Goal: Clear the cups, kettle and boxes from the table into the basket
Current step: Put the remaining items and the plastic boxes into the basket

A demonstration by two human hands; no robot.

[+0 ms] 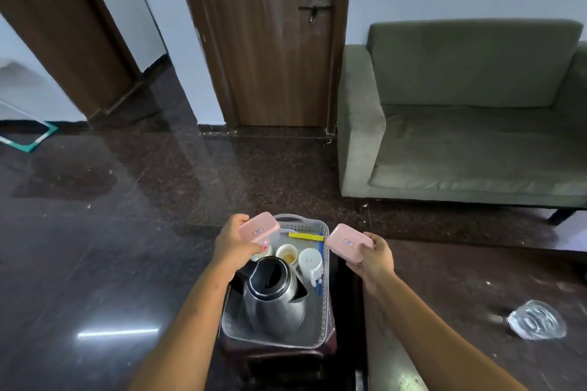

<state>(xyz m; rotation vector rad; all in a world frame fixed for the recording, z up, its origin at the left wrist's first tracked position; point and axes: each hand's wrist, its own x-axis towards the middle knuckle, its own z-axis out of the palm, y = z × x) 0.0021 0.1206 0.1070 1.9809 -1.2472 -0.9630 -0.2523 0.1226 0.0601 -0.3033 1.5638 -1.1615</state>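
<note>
The two pink boxes look like light, rigid plastic with smooth lids, so they should carry easily but could slip if pinched only at the rounded corners; a hold across the short sides, thumb on one edge and fingers on the other, seems the safest way to take them. The left hand (233, 243) is wrapped around one pink box (259, 227), which sits above the far-left corner of the basket (325, 292), fingers curled under it and thumb on its near edge. The right hand (374, 259) grips the second pink box (349, 243) just beyond the basket's right rim, still outside it. Inside the basket the steel kettle (274, 298) fills the near half, lid open, heavy and hard by the look of it, best lifted by its handle. Beyond it stand white cups (309, 260), likely ceramic and breakable, one with a brownish residue. A yellow strip (306, 235) lies along the basket's far wall. Judging by this, only the boxes remain to be set down, and the space beside the cups is tight, so they should go in gently.
</note>
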